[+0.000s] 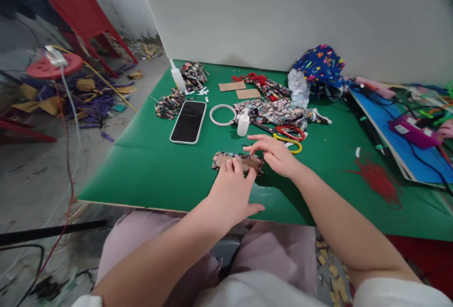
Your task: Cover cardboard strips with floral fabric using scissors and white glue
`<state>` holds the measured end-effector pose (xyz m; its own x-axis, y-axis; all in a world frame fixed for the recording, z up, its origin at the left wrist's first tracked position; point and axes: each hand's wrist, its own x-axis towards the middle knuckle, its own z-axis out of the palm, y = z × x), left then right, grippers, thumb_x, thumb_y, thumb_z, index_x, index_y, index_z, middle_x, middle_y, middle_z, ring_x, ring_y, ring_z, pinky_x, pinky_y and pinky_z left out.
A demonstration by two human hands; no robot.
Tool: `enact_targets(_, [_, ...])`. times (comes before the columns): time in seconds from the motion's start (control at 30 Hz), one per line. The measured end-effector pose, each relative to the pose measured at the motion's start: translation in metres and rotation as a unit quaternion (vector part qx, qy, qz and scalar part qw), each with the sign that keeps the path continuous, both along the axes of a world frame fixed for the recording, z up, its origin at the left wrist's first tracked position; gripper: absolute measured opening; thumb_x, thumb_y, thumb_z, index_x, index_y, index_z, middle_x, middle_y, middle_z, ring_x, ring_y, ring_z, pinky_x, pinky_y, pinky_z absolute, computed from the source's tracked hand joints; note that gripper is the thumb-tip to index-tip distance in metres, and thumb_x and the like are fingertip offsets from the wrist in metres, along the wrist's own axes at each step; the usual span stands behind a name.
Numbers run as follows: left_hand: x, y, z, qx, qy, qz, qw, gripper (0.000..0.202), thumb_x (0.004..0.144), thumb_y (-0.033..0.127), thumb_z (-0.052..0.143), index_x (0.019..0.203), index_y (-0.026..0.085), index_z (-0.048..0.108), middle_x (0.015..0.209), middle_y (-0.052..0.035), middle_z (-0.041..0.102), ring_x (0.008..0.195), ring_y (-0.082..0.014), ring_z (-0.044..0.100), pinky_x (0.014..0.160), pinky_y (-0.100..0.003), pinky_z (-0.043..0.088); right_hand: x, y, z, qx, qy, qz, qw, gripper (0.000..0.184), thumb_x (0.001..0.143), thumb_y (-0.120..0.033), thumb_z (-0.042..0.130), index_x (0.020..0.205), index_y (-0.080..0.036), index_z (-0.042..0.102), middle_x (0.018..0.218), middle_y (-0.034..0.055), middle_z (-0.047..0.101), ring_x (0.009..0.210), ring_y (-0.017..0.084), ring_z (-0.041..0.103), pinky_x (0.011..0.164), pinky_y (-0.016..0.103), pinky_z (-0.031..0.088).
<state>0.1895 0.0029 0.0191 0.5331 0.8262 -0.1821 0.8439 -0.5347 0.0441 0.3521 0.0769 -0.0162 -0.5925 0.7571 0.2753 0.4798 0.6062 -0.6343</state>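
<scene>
On the green tabletop in front of me lies a cardboard strip (223, 160) with dark floral fabric (214, 161) gathered around its edges. My left hand (231, 193) rests on it, fingertips pressing the cardboard and thumb spread out to the side. Just past the strip's right end, my right hand (274, 155) hovers with fingers apart, its fingertips near the fabric's upper right corner; I cannot tell whether they touch it. A small white glue bottle (243, 123) stands upright behind the strip. Scissors (288, 138) with red and yellow handles lie beyond my right hand.
A phone (188, 123) and a white ring (211, 115) lie left of the small bottle. Behind are cardboard pieces (231, 86), floral fabric (279, 111) and a taller bottle (177, 76). Red threads (378, 182), a blue folder (406, 146) and a purple device (412, 131) lie right.
</scene>
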Motion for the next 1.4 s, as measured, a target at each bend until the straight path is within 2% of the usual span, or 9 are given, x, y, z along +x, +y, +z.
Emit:
enact_targets(0.2, [0.0, 0.001, -0.002, -0.009, 0.009, -0.006, 1.0, 0.084, 0.062, 0.066, 0.054, 0.127, 0.014, 0.039, 0.119, -0.0274, 0.046, 0.113, -0.0401, 0.041, 0.09, -0.047, 0.031, 0.014, 0.006, 0.001, 0.033, -0.125, -0.033, 0.991, 0.024, 0.067, -0.007, 0.043, 0.065, -0.019, 0.064, 0.082, 0.0053, 0.063, 0.086, 0.018, 0.057, 0.078, 0.033, 0.045])
enact_targets(0.3, [-0.001, 0.0, -0.003, -0.004, 0.009, -0.008, 1.0, 0.084, 0.062, 0.066, 0.053, 0.127, 0.015, 0.038, 0.118, -0.0268, 0.046, 0.113, -0.0403, 0.041, 0.09, -0.046, 0.031, 0.016, 0.012, 0.0, 0.089, -0.114, -0.081, 0.986, 0.025, 0.07, -0.007, 0.043, 0.072, -0.019, 0.064, 0.077, 0.0048, 0.064, 0.087, 0.02, 0.055, 0.077, 0.033, 0.045])
enact_targets(0.5, [-0.002, 0.001, -0.004, -0.004, 0.006, -0.008, 1.0, 0.089, 0.06, 0.071, 0.051, 0.127, 0.015, 0.037, 0.119, -0.0252, 0.046, 0.113, -0.0389, 0.041, 0.091, -0.047, 0.031, -0.001, 0.011, 0.0, 0.093, -0.002, -0.179, 0.979, 0.022, 0.081, -0.02, 0.045, 0.1, -0.02, 0.057, 0.096, 0.0042, 0.064, 0.094, 0.019, 0.052, 0.085, 0.035, 0.041])
enact_targets(0.7, [-0.003, 0.002, -0.003, 0.008, -0.035, -0.002, 0.999, 0.091, 0.059, 0.077, 0.042, 0.118, 0.008, 0.046, 0.114, -0.0275, 0.049, 0.112, -0.0391, 0.042, 0.091, -0.047, 0.032, -0.011, 0.011, -0.001, 0.069, 0.024, -0.209, 0.975, 0.044, 0.077, -0.04, 0.054, 0.117, -0.021, 0.046, 0.109, 0.0079, 0.059, 0.105, 0.024, 0.049, 0.09, 0.041, 0.037])
enact_targets(0.93, [-0.007, 0.0, -0.007, 0.019, -0.052, 0.005, 0.998, 0.09, 0.061, 0.078, 0.036, 0.115, 0.007, 0.05, 0.121, -0.0292, 0.045, 0.115, -0.0392, 0.04, 0.093, -0.047, 0.03, -0.024, 0.03, 0.0, 0.017, 0.016, -0.224, 0.974, 0.059, 0.069, -0.048, 0.06, 0.118, -0.018, 0.046, 0.111, 0.011, 0.057, 0.103, 0.026, 0.051, 0.089, 0.042, 0.038])
enact_targets(1.0, [-0.01, -0.001, -0.01, 0.023, -0.055, 0.004, 0.998, 0.089, 0.062, 0.078, 0.034, 0.115, 0.008, 0.049, 0.122, -0.0283, 0.045, 0.117, -0.0384, 0.039, 0.094, -0.048, 0.029, -0.032, 0.04, -0.003, 0.023, -0.013, -0.232, 0.972, 0.056, 0.066, -0.048, 0.062, 0.111, -0.016, 0.051, 0.105, 0.0115, 0.059, 0.099, 0.027, 0.052, 0.087, 0.042, 0.038])
enact_targets(1.17, [-0.015, -0.002, -0.013, 0.041, -0.079, -0.008, 0.996, 0.083, 0.066, 0.075, 0.034, 0.115, 0.011, 0.05, 0.124, -0.0244, 0.043, 0.116, -0.0353, 0.039, 0.095, -0.049, 0.027, -0.044, 0.048, -0.013, 0.043, -0.059, -0.253, 0.965, 0.028, 0.072, -0.04, 0.057, 0.085, -0.016, 0.057, 0.087, 0.0093, 0.061, 0.089, 0.026, 0.054, 0.079, 0.039, 0.041])
enact_targets(1.3, [-0.015, -0.001, -0.009, 0.022, -0.071, -0.012, 0.997, 0.081, 0.067, 0.073, 0.039, 0.117, 0.01, 0.049, 0.122, -0.0217, 0.046, 0.115, -0.0349, 0.04, 0.095, -0.046, 0.029, -0.043, 0.036, -0.004, 0.005, 0.004, -0.252, 0.968, 0.028, 0.079, -0.041, 0.047, 0.096, -0.019, 0.051, 0.081, 0.0051, 0.062, 0.072, 0.02, 0.057, 0.063, 0.031, 0.043])
enact_targets(1.4, [-0.013, -0.002, -0.008, 0.017, -0.051, -0.014, 0.998, 0.083, 0.068, 0.073, 0.036, 0.118, 0.007, 0.049, 0.122, -0.0228, 0.046, 0.115, -0.0365, 0.039, 0.097, -0.049, 0.025, -0.04, 0.028, 0.009, 0.012, 0.04, -0.242, 0.969, 0.033, 0.081, -0.043, 0.045, 0.104, -0.021, 0.05, 0.09, 0.0052, 0.062, 0.075, 0.019, 0.058, 0.063, 0.03, 0.044])
